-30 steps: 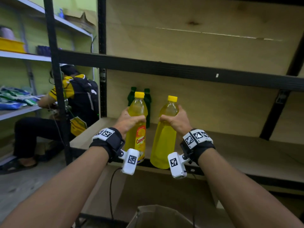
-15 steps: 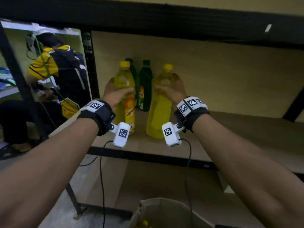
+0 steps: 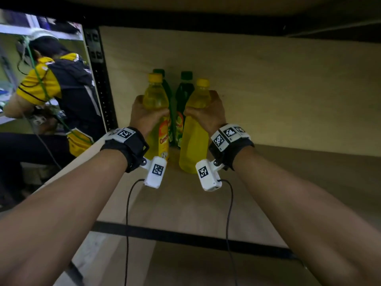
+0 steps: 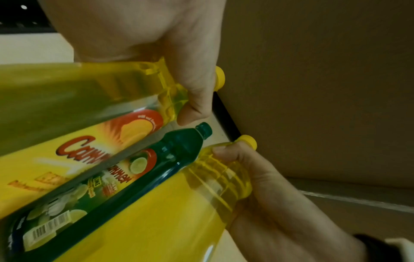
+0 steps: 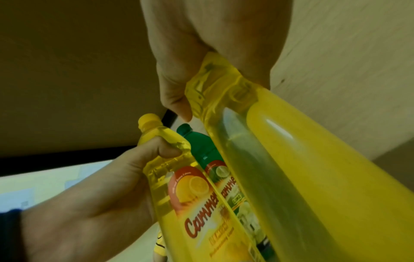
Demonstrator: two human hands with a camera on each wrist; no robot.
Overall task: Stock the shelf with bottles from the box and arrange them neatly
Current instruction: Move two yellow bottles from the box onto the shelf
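My left hand (image 3: 144, 116) grips the upper body of a yellow bottle (image 3: 155, 100) whose red and yellow label faces me. My right hand (image 3: 208, 115) grips a second yellow bottle (image 3: 193, 141) that shows its plain back. Both stand upright, or nearly so, on the wooden shelf board (image 3: 288, 172), directly in front of two dark green bottles (image 3: 183, 93) at the back wall. In the left wrist view a green bottle (image 4: 134, 170) shows between the two yellow ones. The right wrist view shows my right hand (image 5: 201, 62) wrapped round its bottle's ribbed neck.
A black upright post (image 3: 99, 79) bounds the shelf on the left. Beyond it a person in a yellow and black shirt (image 3: 57, 83) crouches. The shelf board stretches bare to the right of the bottles. The shelf above (image 3: 206, 19) hangs low overhead.
Both hands have carried the yellow bottles deeper into the shelf, up against the green bottles. The camera moved closer and lower, and the box has dropped out of view.
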